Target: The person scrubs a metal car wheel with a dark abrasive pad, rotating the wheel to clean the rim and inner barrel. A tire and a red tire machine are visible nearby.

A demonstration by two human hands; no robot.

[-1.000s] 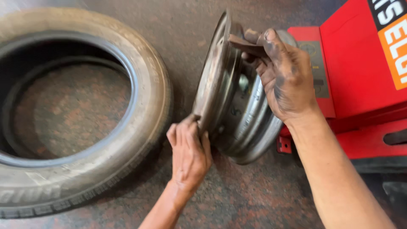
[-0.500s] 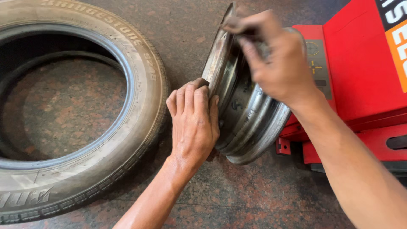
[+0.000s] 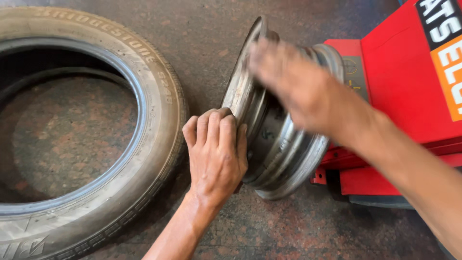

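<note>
A bare steel wheel rim stands on its edge on the floor and leans against a red machine. My left hand curls its fingers over the rim's near left flange and grips it. My right hand is motion-blurred over the top of the rim, and whether it holds the rim is unclear. A worn black tyre lies flat on the floor just left of the rim, close to my left hand.
The floor is speckled brownish stone. The red machine with its dark base fills the right side behind the rim. The tyre takes up the whole left side.
My left hand has slid up the rim's left flange and taken hold. My right hand, which gripped the rim's top edge, is now moving fast and blurred. The view has drawn closer.
</note>
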